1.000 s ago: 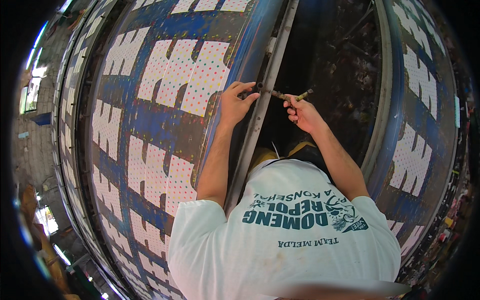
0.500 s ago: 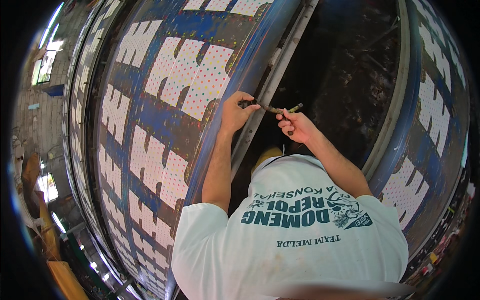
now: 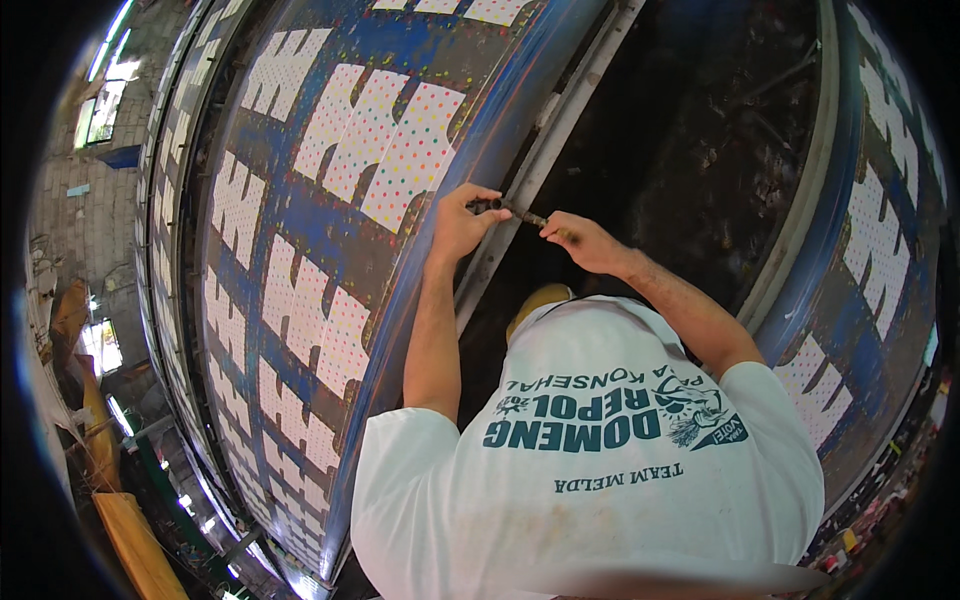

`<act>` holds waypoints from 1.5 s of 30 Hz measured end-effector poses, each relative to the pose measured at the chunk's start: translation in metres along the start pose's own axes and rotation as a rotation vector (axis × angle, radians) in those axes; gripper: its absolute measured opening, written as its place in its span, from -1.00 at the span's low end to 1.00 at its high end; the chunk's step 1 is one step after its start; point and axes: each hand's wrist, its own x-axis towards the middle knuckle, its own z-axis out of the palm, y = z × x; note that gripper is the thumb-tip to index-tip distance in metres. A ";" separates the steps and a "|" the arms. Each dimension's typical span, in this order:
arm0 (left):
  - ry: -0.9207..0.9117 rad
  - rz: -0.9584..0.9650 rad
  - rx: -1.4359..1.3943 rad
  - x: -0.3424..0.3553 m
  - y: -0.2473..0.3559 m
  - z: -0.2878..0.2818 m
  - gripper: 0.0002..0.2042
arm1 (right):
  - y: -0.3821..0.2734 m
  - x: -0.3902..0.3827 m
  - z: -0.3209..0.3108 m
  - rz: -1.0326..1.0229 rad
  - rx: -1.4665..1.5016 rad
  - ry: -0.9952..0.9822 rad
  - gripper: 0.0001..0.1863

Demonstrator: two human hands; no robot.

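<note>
At the metal rail (image 3: 563, 125), my left hand (image 3: 458, 224) pinches a small dark cylindrical fitting (image 3: 489, 206) between thumb and fingers. A grimy metal tool (image 3: 530, 217) runs from that fitting into my right hand (image 3: 590, 245), whose fingers wrap around its yellowish handle, mostly hiding it. Both hands are close together over the edge of the long blue, paint-speckled table (image 3: 420, 60), which carries white cut pieces (image 3: 405, 165) printed with coloured dots.
A second table (image 3: 875, 345) with similar dotted pieces curves along the right, across a dark gap (image 3: 680, 150). Further rows of tables (image 3: 160, 200) line the left. A yellow beam (image 3: 135, 540) is at the lower left.
My left fingers have closed in on the fitting. My right hand has shifted and turned over the tool's cross handle, covering more of it. The view has tilted slightly.
</note>
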 end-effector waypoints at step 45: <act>-0.250 0.030 -0.159 0.029 -0.018 -0.003 -0.60 | 0.019 -0.009 -0.001 0.752 1.581 0.053 -0.61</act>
